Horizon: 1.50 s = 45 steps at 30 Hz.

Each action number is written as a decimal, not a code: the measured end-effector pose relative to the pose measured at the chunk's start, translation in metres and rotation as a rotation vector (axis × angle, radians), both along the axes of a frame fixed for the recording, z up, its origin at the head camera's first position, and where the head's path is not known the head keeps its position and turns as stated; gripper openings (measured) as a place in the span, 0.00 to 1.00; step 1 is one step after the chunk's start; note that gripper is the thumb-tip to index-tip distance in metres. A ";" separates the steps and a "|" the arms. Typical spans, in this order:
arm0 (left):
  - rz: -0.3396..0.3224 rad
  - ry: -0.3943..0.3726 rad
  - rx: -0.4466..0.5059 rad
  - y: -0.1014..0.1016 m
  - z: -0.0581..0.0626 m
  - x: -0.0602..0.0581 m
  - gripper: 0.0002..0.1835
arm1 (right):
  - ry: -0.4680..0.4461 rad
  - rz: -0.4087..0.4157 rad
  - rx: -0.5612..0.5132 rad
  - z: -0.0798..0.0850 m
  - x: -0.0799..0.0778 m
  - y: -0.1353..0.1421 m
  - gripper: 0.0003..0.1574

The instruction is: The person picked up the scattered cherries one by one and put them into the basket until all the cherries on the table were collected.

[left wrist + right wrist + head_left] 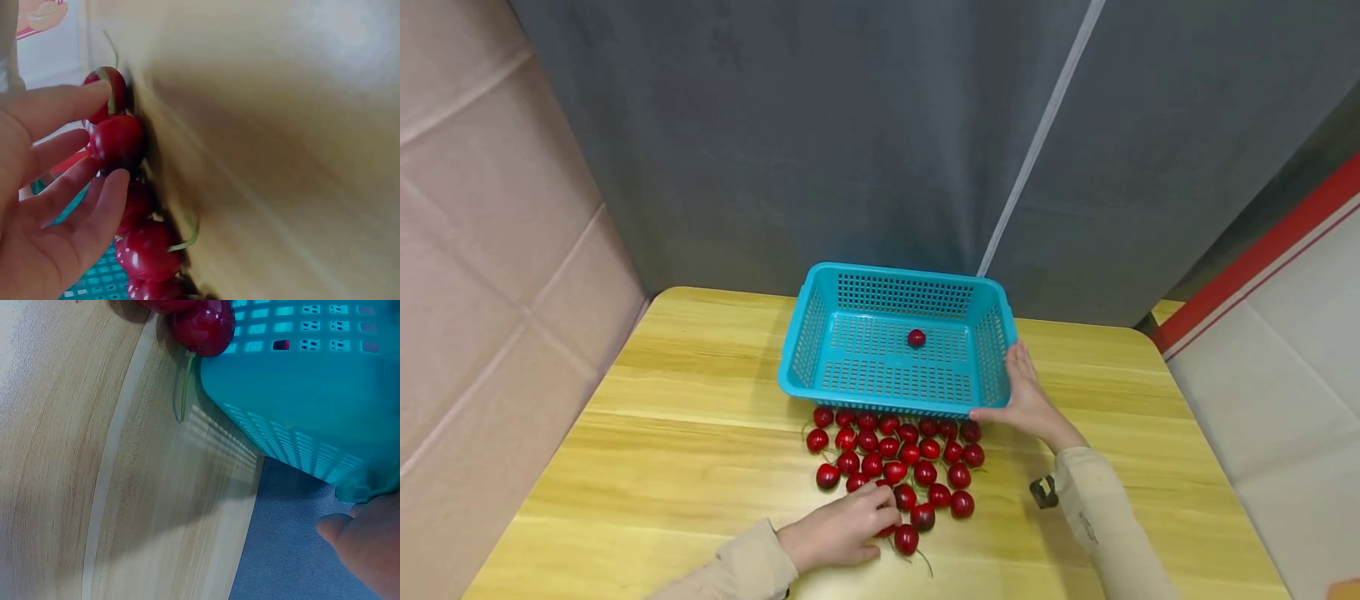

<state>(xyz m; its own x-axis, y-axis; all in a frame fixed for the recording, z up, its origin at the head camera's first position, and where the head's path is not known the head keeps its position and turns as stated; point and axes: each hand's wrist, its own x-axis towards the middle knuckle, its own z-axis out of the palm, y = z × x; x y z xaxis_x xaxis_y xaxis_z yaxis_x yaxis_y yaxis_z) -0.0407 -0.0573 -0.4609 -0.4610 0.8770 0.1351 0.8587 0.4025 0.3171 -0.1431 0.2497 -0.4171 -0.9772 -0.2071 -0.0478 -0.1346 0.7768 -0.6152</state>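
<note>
Head view: I see glossy, round, dark-red cherries (888, 447), some with green stems, bunched on the yellow wood-grain table (700, 417) before a turquoise rectangular plastic basket (882, 355); one more lies inside it. The left wrist view shows me the palm side of the left hand (848, 527), hidden from the head camera: fingers loosely bent, spread apart about a cherry. The right hand (1030, 408) grips the basket's right front corner, thumb at the front rim.

Left wrist view looks hazy — glare on the tabletop (269, 150)
</note>
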 end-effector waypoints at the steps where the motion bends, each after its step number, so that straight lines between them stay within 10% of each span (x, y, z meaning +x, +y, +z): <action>1: 0.001 0.009 0.009 0.000 -0.002 0.000 0.18 | -0.002 0.000 0.000 0.000 0.000 0.000 0.80; 16: -0.005 0.077 0.071 0.002 -0.009 0.000 0.11 | 0.007 0.011 -0.008 0.000 0.000 0.000 0.81; 31: -0.024 0.028 0.084 0.002 0.030 -0.003 0.14 | -0.018 0.006 -0.002 0.001 -0.001 -0.001 0.82; 38: 0.022 0.028 0.113 -0.001 0.060 -0.023 0.13 | -0.014 0.005 -0.001 0.001 0.000 0.000 0.82; 45: 0.114 -0.027 0.182 -0.006 0.087 -0.066 0.13 | -0.001 0.004 -0.010 0.001 0.001 -0.001 0.81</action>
<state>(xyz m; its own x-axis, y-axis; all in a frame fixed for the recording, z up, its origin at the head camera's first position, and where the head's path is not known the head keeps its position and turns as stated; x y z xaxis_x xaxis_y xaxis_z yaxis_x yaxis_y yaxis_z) -0.1068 -0.0636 -0.3743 -0.5614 0.7812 0.2730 0.8012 0.4306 0.4155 -0.1419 0.2484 -0.4163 -0.9762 -0.2117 -0.0468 -0.1371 0.7702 -0.6229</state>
